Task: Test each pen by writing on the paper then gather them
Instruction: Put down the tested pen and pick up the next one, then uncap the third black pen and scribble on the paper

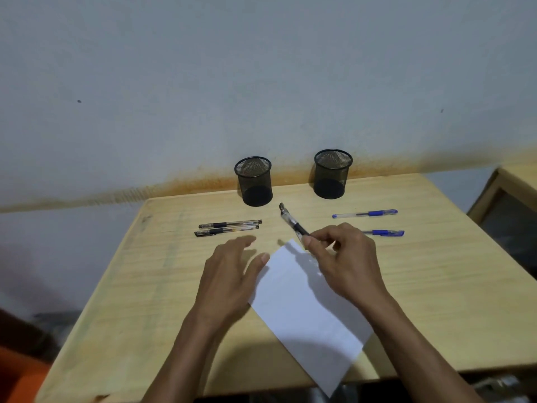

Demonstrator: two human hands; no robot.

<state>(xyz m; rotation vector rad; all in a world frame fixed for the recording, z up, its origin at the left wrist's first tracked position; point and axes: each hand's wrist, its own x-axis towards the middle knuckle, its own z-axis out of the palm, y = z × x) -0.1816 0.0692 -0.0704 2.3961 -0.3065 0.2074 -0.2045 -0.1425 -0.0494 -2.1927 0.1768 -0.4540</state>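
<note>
A white sheet of paper (pixel 308 303) lies tilted on the wooden table (pixel 139 286), its near corner hanging over the front edge. My right hand (pixel 345 263) pinches a black pen (pixel 292 222) above the paper's far corner, the pen pointing away toward the cups. My left hand (pixel 229 274) hovers with fingers spread at the paper's left edge, holding nothing. Two black pens (pixel 229 228) lie side by side at the left. One blue pen (pixel 364 213) lies at the right, and a second blue pen (pixel 386 232) is partly hidden behind my right hand.
Two black mesh pen cups stand at the table's back edge against the wall, the left cup (pixel 254 181) and the right cup (pixel 332 173). A wooden piece of furniture (pixel 505 205) stands off the table's right side.
</note>
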